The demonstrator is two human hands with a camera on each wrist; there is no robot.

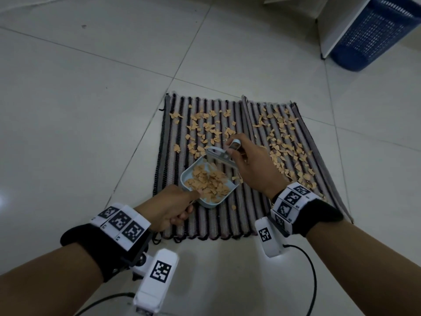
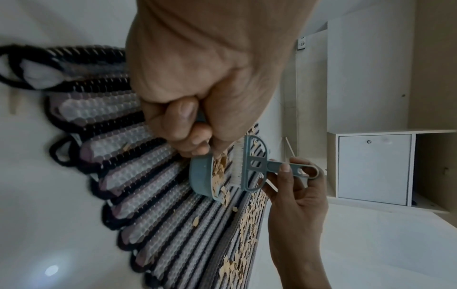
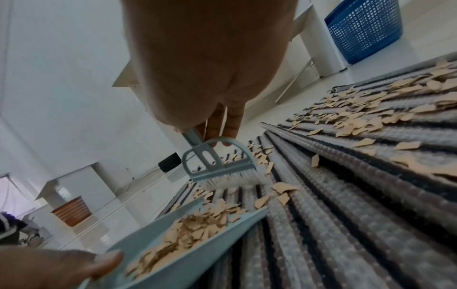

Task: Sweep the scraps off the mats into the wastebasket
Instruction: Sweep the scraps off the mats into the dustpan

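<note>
Gripping dustpan [image 1: 206, 183] with left-hand fingers [image 1: 182, 216], right fingers [image 1: 235, 149] holding brush [image 1: 219, 155], blue wastebasket [image 1: 373, 33] well apart

A pale, glossy tiled floor [image 1: 91, 99] fills most of the head view, crossed by thin grout lines and marked by a small dark speck [image 1: 83, 26] near its far edge. A white cabinet [image 2: 373, 168] with a single closed door stands against the wall in the left wrist view, a wall socket [image 2: 301, 43] mounted above and to its left. In the right wrist view, a small black box [image 3: 169, 162] sits at the base of the far wall, and a brown slatted panel [image 3: 71, 211] shows in a low white unit at the left. A white furniture panel [image 1: 341, 26] stands on the floor at the upper right of the head view.
</note>
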